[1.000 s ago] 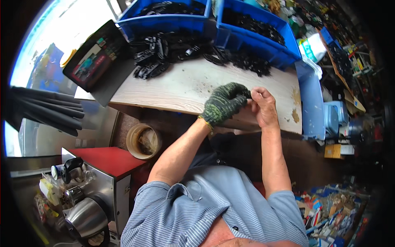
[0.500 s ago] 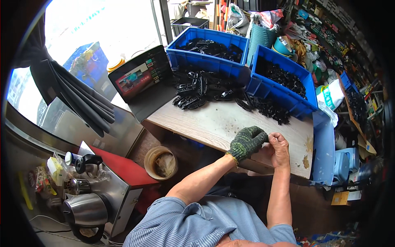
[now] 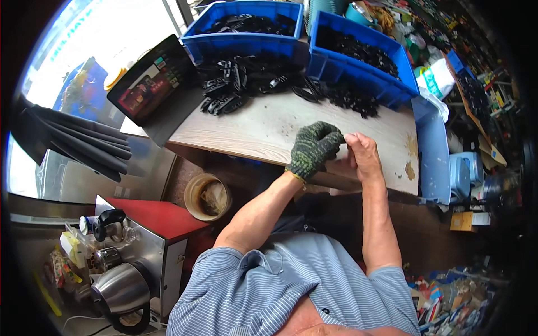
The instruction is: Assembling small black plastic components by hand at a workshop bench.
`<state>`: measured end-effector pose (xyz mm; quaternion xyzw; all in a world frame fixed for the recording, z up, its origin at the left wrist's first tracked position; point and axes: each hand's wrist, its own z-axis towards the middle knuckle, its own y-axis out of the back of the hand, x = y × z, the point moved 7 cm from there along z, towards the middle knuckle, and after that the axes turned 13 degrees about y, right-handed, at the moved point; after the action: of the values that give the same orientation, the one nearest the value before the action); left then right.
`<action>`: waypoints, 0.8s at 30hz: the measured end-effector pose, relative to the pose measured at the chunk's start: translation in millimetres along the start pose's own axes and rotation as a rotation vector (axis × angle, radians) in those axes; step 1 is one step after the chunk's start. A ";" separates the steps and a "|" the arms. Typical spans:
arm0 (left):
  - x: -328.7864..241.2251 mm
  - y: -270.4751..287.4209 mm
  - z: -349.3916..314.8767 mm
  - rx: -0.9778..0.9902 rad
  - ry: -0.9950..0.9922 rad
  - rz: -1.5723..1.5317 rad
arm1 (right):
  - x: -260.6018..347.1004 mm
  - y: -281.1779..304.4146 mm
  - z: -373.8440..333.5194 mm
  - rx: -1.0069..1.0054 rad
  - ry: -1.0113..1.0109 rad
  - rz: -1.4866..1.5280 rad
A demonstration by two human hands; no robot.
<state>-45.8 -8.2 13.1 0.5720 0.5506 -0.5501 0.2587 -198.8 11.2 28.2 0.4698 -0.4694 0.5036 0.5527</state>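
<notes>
My left hand (image 3: pixel 317 147), in a dark green knitted glove, is closed above the near edge of the wooden table (image 3: pixel 252 131). Bare and also closed, my right hand (image 3: pixel 364 154) pinches right beside it, fingertips almost meeting the glove. Whatever sits between the fingers is too small or hidden to make out. Beyond the hands lies a pile of glossy black oval plastic parts (image 3: pixel 227 84). To its right is a heap of small black pieces (image 3: pixel 353 102).
Two blue bins, a left one (image 3: pixel 246 40) and a right one (image 3: pixel 358 70), hold more black parts. An open laptop (image 3: pixel 151 84) stands at the table's left. A bucket (image 3: pixel 193 193) sits on the floor, near a steel kettle (image 3: pixel 120 288). A blue plastic tub (image 3: pixel 434 151) adjoins the table's right end.
The whole view has shifted, so table and bins appear higher and further left. Both hands stay together, closed, over the table edge; the laptop's picture differs.
</notes>
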 end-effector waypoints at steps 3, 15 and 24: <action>-2.0 -6.5 0.9 0.026 0.056 0.060 | -7.8 4.4 -0.9 -0.081 0.064 0.084; -5.6 1.9 10.8 -0.048 -0.389 0.431 | -19.5 17.8 -8.8 -0.112 0.107 0.155; -67.6 35.7 49.5 -0.592 -0.810 1.607 | -22.4 124.7 -24.2 -0.753 -0.053 0.317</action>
<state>-15.9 -85.4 50.9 0.4565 -0.0227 -0.2018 0.8662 -323.2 39.0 8.9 0.1692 -0.7015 0.3631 0.5895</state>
